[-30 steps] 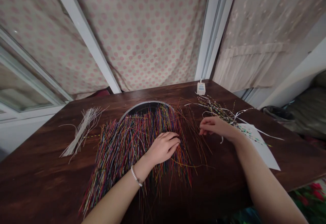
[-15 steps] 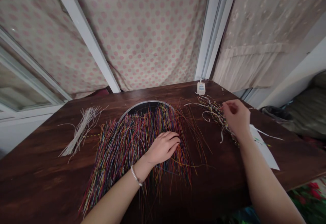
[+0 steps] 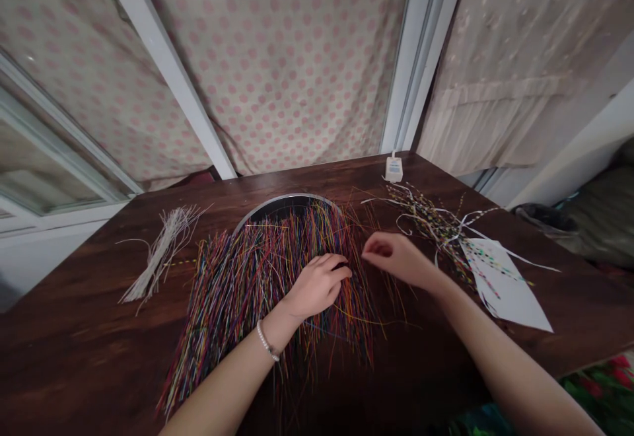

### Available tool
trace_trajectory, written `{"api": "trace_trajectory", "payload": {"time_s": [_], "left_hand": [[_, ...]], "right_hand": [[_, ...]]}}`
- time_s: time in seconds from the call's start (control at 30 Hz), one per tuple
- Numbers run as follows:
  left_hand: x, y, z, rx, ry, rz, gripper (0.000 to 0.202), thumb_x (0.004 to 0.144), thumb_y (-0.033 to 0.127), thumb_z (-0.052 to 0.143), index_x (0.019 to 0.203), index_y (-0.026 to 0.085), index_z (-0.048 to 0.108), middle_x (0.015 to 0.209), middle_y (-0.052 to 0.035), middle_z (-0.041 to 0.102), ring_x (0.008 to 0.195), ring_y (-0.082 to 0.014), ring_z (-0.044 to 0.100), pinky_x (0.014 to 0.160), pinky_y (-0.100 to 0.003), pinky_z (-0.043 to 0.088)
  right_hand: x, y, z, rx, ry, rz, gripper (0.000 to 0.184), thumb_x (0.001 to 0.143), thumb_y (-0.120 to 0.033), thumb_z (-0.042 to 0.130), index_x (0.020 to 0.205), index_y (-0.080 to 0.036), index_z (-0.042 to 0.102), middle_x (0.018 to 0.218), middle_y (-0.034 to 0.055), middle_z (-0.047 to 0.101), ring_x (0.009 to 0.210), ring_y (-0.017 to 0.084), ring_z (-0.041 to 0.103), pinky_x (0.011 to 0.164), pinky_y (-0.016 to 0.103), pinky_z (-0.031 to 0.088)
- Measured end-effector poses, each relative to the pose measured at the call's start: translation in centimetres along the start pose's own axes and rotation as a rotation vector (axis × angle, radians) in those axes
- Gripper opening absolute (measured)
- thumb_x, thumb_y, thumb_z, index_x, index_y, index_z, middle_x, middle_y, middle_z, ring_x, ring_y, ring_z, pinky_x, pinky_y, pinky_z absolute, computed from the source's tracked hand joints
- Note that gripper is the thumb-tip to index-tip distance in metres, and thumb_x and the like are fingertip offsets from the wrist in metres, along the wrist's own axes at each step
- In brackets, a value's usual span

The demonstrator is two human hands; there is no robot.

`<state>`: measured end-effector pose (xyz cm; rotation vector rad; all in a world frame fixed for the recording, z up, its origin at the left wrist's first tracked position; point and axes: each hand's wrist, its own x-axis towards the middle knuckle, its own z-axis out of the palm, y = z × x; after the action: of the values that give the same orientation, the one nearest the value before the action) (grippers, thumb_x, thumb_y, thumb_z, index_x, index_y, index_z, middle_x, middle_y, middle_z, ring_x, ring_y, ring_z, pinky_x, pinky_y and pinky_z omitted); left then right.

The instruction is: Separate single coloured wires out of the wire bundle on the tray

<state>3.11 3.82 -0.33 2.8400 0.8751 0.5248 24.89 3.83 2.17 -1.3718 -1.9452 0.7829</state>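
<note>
Thin multicoloured strands [image 3: 238, 297] fanned densely

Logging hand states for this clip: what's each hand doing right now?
Left hand: half-curled on the multicoloured strands; cannot tell if it grips any.
Right hand: half-curled, fingertips at their right edge; cannot tell if it holds one.

one left hand [image 3: 317, 284], one right hand [image 3: 399, 259], one pearl bracelet [image 3: 267, 343], one round metal rim [image 3: 284, 199], one white plug adapter [image 3: 393, 170], one paper sheet [image 3: 510, 297], one white strand bundle [image 3: 161, 254], one beaded tangle [image 3: 426, 219], coloured strands [image 3: 238, 297] past counting.
</note>
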Motion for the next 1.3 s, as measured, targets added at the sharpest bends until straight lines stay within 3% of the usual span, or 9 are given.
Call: {"api": "trace_trajectory", "payload": {"time_s": [0.1, 0.17, 0.3, 0.57, 0.77, 0.87, 1.07, 1.3], "left_hand": [[0.1, 0.0, 0.0, 0.011, -0.002, -0.013, 0.027, 0.081, 0.009, 0.038, 0.096, 0.02, 0.057, 0.108, -0.0049, 0.054, 0.101, -0.0189, 0.049, 0.087, -0.036, 0.04], [0.1, -0.1, 0.1, 0.009, 0.004, -0.016, 0.026, 0.081, 0.009, 0.038, 0.094, 0.02, 0.058, 0.107, -0.0046, 0.055, 0.099, -0.0186, 0.05, 0.086, -0.035, 0.04], [0.0, -0.3, 0.2, -0.001, 0.024, -0.027, 0.025, 0.081, 0.01, 0.038, 0.09, 0.021, 0.059, 0.107, -0.0036, 0.056, 0.099, -0.0184, 0.051, 0.086, -0.035, 0.04], [0.0, -0.2, 0.1, 0.03, 0.009, -0.059, 0.021, 0.081, 0.01, 0.039, 0.088, 0.02, 0.057, 0.103, -0.0041, 0.055, 0.096, -0.0187, 0.05, 0.083, -0.034, 0.039], [0.1, 0.1, -0.2, 0.053, -0.029, -0.054, 0.034, 0.079, 0.009, 0.039, 0.108, 0.022, 0.053, 0.109, -0.0054, 0.051, 0.1, -0.0196, 0.046, 0.085, -0.036, 0.038], [0.0, 0.0, -0.1, 0.047, -0.027, -0.04, 0.044, 0.08, 0.008, 0.038, 0.119, 0.026, 0.048, 0.111, -0.0048, 0.049, 0.102, -0.0197, 0.045, 0.087, -0.037, 0.037], [-0.1, -0.3, 0.2, 0.039, -0.027, -0.049, 0.042, 0.08, 0.009, 0.038, 0.114, 0.026, 0.055, 0.111, -0.0052, 0.049, 0.103, -0.0206, 0.045, 0.086, -0.037, 0.038], [-0.1, -0.2, 0.1, 0.035, -0.021, -0.051, 0.043, 0.08, 0.01, 0.038, 0.116, 0.027, 0.054, 0.112, -0.005, 0.049, 0.103, -0.0204, 0.045, 0.086, -0.037, 0.039]], "right_hand": [[0.3, 0.0, 3.2, 0.003, -0.055, 0.017, 0.008, 0.07, -0.023, 0.057, 0.074, -0.018, 0.061, 0.065, -0.0004, 0.061, 0.058, 0.011, 0.052, 0.055, 0.022, 0.04], [0.4, 0.8, 3.9, -0.044, -0.026, 0.053, 0.007, 0.068, -0.021, 0.058, 0.072, -0.017, 0.062, 0.063, -0.0008, 0.06, 0.056, 0.01, 0.051, 0.054, 0.022, 0.039], [0.6, 1.7, 3.4, -0.098, -0.014, 0.075, 0.006, 0.068, -0.02, 0.058, 0.069, -0.018, 0.063, 0.062, -0.0012, 0.06, 0.055, 0.009, 0.049, 0.054, 0.021, 0.037], [0.4, 1.2, 3.3, -0.143, -0.012, 0.009, 0.018, 0.065, -0.01, 0.051, 0.069, -0.02, 0.066, 0.067, -0.0008, 0.058, 0.058, 0.01, 0.049, 0.057, 0.021, 0.038], [0.2, 1.0, 3.2, -0.188, -0.003, 0.035, 0.02, 0.064, -0.009, 0.05, 0.068, -0.019, 0.066, 0.068, -0.0004, 0.06, 0.06, 0.011, 0.051, 0.06, 0.023, 0.039], [0.2, 0.7, 2.9, -0.181, -0.02, 0.075, 0.018, 0.065, -0.012, 0.05, 0.07, -0.019, 0.066, 0.069, -0.0001, 0.063, 0.061, 0.012, 0.053, 0.06, 0.023, 0.039], [0.1, 0.3, 2.6, -0.161, -0.104, 0.099, 0.008, 0.068, -0.023, 0.056, 0.069, -0.018, 0.062, 0.067, 0.0001, 0.062, 0.06, 0.011, 0.053, 0.057, 0.023, 0.039], [-0.1, 0.2, 3.0, -0.221, -0.136, 0.068, 0.016, 0.065, -0.034, 0.065, 0.068, -0.019, 0.062, 0.065, -0.0003, 0.059, 0.061, 0.012, 0.052, 0.058, 0.024, 0.037]]}}
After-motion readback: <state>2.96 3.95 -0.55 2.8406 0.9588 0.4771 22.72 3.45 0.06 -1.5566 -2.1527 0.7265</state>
